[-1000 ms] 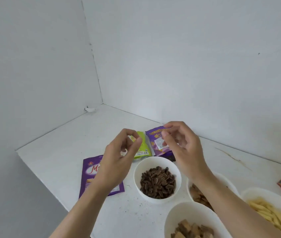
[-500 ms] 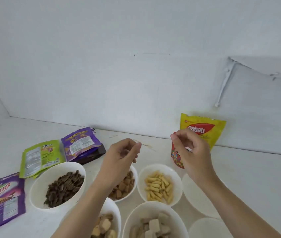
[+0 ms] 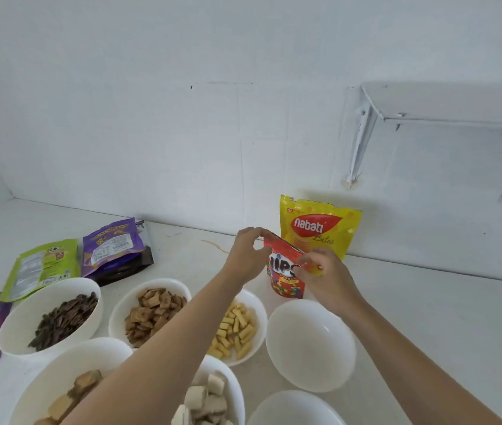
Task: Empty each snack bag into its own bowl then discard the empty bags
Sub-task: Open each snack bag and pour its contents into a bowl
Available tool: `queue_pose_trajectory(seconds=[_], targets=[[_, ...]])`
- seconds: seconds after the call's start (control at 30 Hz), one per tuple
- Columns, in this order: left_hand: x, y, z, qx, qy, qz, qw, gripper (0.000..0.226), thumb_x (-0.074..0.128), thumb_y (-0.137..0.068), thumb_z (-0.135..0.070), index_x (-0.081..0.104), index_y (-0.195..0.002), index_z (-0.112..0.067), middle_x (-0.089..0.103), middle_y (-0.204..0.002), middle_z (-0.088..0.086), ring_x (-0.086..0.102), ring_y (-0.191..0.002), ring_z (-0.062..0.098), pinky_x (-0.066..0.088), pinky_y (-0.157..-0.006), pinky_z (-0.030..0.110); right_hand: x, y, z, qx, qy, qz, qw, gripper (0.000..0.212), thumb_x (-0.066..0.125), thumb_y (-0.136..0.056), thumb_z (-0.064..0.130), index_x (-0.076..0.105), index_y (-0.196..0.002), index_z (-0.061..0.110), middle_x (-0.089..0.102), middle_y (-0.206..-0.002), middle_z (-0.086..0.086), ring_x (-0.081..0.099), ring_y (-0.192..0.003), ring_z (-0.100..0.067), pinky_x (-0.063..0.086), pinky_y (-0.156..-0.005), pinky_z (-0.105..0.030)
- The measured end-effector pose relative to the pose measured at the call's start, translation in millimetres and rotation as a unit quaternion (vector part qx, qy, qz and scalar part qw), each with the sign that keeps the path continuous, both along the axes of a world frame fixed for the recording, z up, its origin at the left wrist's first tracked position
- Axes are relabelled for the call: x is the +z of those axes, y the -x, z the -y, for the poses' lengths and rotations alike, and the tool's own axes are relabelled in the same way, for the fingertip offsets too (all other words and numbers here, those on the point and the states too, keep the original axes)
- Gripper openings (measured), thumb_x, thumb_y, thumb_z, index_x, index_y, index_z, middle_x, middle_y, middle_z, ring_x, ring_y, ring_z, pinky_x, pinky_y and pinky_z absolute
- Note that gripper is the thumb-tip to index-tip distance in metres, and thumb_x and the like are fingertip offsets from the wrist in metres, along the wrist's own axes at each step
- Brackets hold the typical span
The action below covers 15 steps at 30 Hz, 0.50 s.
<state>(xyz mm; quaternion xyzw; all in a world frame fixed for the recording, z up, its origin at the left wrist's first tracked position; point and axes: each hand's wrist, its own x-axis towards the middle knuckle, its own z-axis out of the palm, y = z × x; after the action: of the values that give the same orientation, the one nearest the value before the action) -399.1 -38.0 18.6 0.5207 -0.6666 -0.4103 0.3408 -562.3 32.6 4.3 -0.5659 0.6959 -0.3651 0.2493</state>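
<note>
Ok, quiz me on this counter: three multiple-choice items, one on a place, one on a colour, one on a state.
1. Where is the Nabati Bites bag?
A) inside a bowl
B) upright at the wall, behind the Nips bag
C) lying in a sink

2. What colour is the Nips bag?
A) green
B) purple
C) red

3. The white bowl nearest the right hand is:
A) empty
B) full of water
C) upside down

Answers:
1 B, it stands against the wall past the Nips bag.
2 C, its front is red.
3 A, only its bare white inside shows.
</note>
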Motion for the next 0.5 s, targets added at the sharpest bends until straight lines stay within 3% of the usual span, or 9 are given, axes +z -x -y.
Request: queue_pose_trajectory(seconds=[0.13, 0.2, 0.23, 0.3, 0.37, 0.5], targets=[[-4.8, 18.8, 13.3, 0.013, -0.045, 0.009, 0.999, 0.034, 0.05, -0.09, 0.004, 0.069, -0.088, -0.024, 0.058, -0.107, -0.016, 0.052, -0.106, 0.005, 0.04, -0.092, 0.026, -15.7, 1.7, 16.5, -0.005, -0.014, 0.049, 0.999, 0.019, 0.069, -0.092, 0.026, 0.07, -0.109, 0.02, 0.064, -0.119, 0.001, 0.059, -0.11, -0.018, 0.051, -0.09, -0.032], [-12.2, 22.0, 19.3, 0.021, -0.062, -0.009, 0.998, 0.039, 0.05, -0.085, 0.005, 0.075, -0.08, -0.025, 0.068, -0.114, -0.006, 0.064, -0.108, 0.017, 0.053, -0.09, 0.029, -23.3, 2.2, 20.4, -0.016, -0.007, 0.074, 0.997, 0.018, 0.066, -0.094, 0.022, 0.07, -0.111, 0.018, 0.067, -0.114, 0.001, 0.061, -0.107, -0.019, 0.052, -0.088, -0.031], [-13.3, 21.9, 19.0, 0.029, -0.068, -0.022, 0.997, 0.037, 0.051, -0.085, 0.006, 0.076, -0.08, -0.021, 0.068, -0.117, -0.002, 0.067, -0.104, 0.019, 0.056, -0.082, 0.023, -26.5, 2.2, 21.3, -0.022, 0.004, 0.082, 0.996, 0.016, 0.064, -0.095, 0.019, 0.069, -0.11, 0.018, 0.067, -0.111, 0.001, 0.061, -0.106, -0.019, 0.051, -0.086, -0.03], [-13.6, 19.0, 17.0, 0.051, -0.067, -0.04, 0.996, 0.03, 0.055, -0.087, 0.005, 0.077, -0.085, -0.015, 0.062, -0.119, -0.002, 0.066, -0.092, 0.007, 0.05, -0.066, 0.009, -31.4, 2.5, 22.1, -0.032, 0.028, 0.1, 0.994, 0.015, 0.06, -0.097, 0.015, 0.07, -0.109, 0.017, 0.067, -0.108, 0.002, 0.062, -0.105, -0.018, 0.053, -0.084, -0.029], [-12.0, 12.6, 14.6, 0.063, -0.05, -0.054, 0.995, 0.03, 0.056, -0.088, 0.004, 0.078, -0.09, -0.016, 0.059, -0.118, -0.005, 0.061, -0.091, 0.0, 0.045, -0.067, 0.008, -34.7, 2.9, 22.6, -0.036, 0.056, 0.106, 0.992, 0.018, 0.057, -0.098, 0.009, 0.071, -0.109, 0.014, 0.068, -0.108, 0.001, 0.062, -0.104, -0.017, 0.054, -0.084, -0.03], [0.6, -8.3, 6.9, 0.066, -0.024, -0.092, 0.993, 0.029, 0.058, -0.09, 0.004, 0.077, -0.091, -0.019, 0.064, -0.122, -0.002, 0.062, -0.092, 0.0, 0.046, -0.071, 0.012, -26.5, -4.3, 22.0, -0.035, 0.142, 0.081, 0.986, 0.023, 0.056, -0.095, -0.003, 0.072, -0.104, 0.012, 0.068, -0.106, 0.004, 0.063, -0.102, -0.015, 0.054, -0.082, -0.024]])
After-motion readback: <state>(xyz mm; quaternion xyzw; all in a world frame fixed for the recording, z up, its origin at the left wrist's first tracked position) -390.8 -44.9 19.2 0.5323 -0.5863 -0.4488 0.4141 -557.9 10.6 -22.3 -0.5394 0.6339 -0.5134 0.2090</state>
